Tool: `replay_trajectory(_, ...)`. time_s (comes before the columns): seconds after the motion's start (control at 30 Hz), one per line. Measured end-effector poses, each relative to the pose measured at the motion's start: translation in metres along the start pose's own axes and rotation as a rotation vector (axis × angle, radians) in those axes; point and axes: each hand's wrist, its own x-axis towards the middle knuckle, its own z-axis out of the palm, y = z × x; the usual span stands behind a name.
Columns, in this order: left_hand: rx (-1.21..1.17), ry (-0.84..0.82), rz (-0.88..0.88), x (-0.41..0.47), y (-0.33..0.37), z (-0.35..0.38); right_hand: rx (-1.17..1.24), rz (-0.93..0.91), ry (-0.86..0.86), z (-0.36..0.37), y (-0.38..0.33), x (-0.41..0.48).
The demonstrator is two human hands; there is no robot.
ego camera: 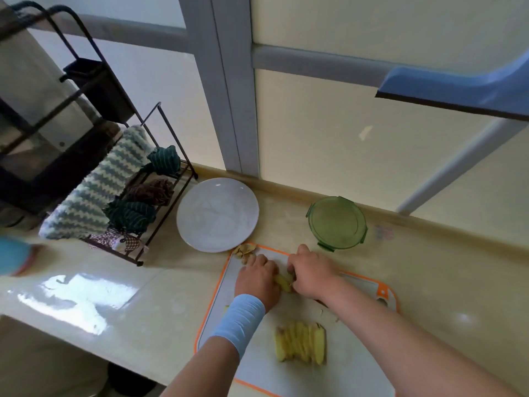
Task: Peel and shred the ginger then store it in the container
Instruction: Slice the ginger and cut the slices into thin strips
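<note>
On the white cutting board with an orange rim, my left hand holds down a peeled yellow piece of ginger. My right hand is curled right beside it, gripping something that looks like a knife handle; the blade is hidden. A fanned row of ginger slices lies on the board nearer to me. Brownish ginger peel sits at the board's far left corner. The green lidded container stands behind the board, closed.
A white plate lies left of the container. A black wire rack with cloths stands at the left on the counter. A blue shelf juts out at the upper right. A wall runs behind.
</note>
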Motion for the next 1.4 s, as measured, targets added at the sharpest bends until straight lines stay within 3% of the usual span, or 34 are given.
replay_trajectory(0.3, -0.239, -0.007, -0.053, 0.002, -0.008, -0.012, 0.085, 0.012, -0.01, 0.0, -0.002, 0.004)
replay_trajectory(0.5, -0.656, 0.255, -0.202, -0.003, -0.037, -0.019, 0.045, 0.008, 0.008, 0.007, -0.012, 0.006)
replay_trajectory(0.67, -0.759, 0.168, -0.229, -0.013, -0.05, -0.022, 0.121, -0.01, 0.001, 0.007, -0.021, 0.01)
replay_trajectory(0.83, -0.868, 0.167, -0.284, -0.023, -0.052, -0.016, 0.275, -0.024, 0.018, 0.006, -0.028, 0.008)
replay_trajectory(0.97, -1.027, 0.23, -0.325, -0.025, -0.041, -0.016, 0.671, -0.016, 0.004, -0.001, -0.029, 0.001)
replay_trajectory(1.03, -1.098, 0.23, -0.302, -0.023, -0.03, -0.02, 0.732, 0.01, 0.017, -0.007, -0.022, -0.002)
replay_trajectory(1.1, -0.973, 0.201, -0.214, -0.018, -0.021, -0.02, 0.744, 0.077, 0.078, -0.011, -0.01, -0.006)
replay_trajectory(1.23, -0.263, 0.039, 0.045, -0.003, -0.01, -0.005, 0.783, 0.24, 0.107, -0.004, 0.017, -0.023)
replay_trajectory(1.4, -0.029, 0.048, 0.187, 0.003, -0.001, 0.006, 0.824, 0.351, 0.001, 0.014, 0.035, -0.06)
